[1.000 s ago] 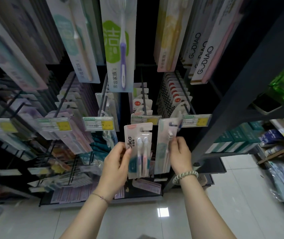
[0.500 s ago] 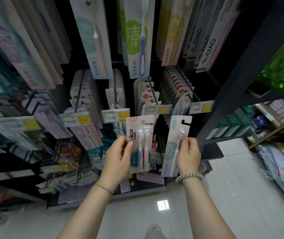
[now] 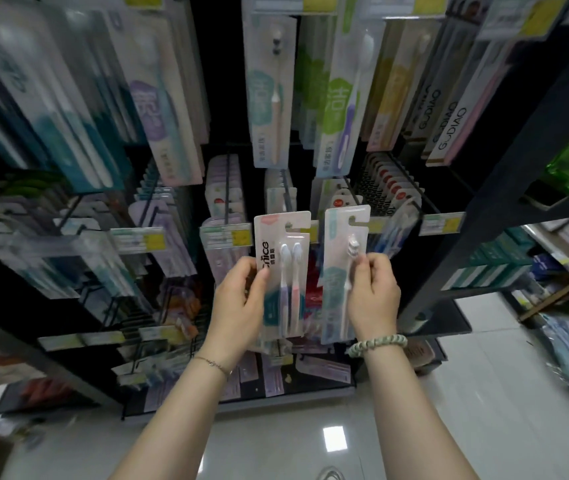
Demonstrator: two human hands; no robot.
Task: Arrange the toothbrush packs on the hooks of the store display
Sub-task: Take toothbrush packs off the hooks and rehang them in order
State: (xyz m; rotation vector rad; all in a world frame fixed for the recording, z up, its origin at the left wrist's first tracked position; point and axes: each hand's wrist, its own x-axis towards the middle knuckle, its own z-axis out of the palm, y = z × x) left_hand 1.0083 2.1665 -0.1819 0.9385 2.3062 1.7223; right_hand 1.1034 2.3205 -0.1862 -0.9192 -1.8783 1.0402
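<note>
Dark store display rack (image 3: 449,271), packed rows. My left hand (image 3: 238,303) grips a white twin-toothbrush card pack (image 3: 286,258); my right hand (image 3: 375,296) pinches a pale-blue single-brush card pack (image 3: 338,244). Best bet: hold each card slot level and slide it onto a black wire hook (image 3: 287,188) at 12 o'clock.

The dark store display (image 3: 463,247) stands on a pale tiled floor (image 3: 484,393); its wire hooks (image 3: 227,174) carry rows of hanging toothbrush packs (image 3: 269,91), with yellow-marked price tags (image 3: 137,239) at their tips.
</note>
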